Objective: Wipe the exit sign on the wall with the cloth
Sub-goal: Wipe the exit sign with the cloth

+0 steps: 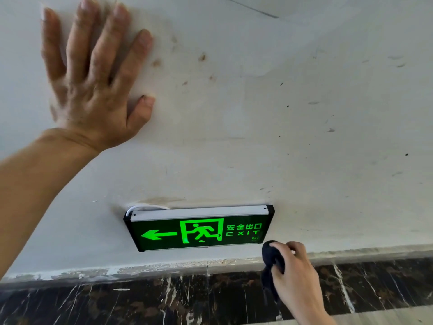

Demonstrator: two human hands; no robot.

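A green lit exit sign (199, 228) with a black frame, a left arrow and a running figure is fixed low on the white wall (257, 125). My right hand (295, 273) is at the sign's lower right corner, fingers closed around a bunched dark cloth (271, 256). The cloth touches or nearly touches that corner. My left hand (93, 76) is pressed flat on the wall, fingers spread, well above and left of the sign.
A white cable (140, 207) loops out of the wall at the sign's top left. The wall carries brown stains and scuffs. Below the sign runs a dark marble skirting (164, 299) with a chipped paint edge.
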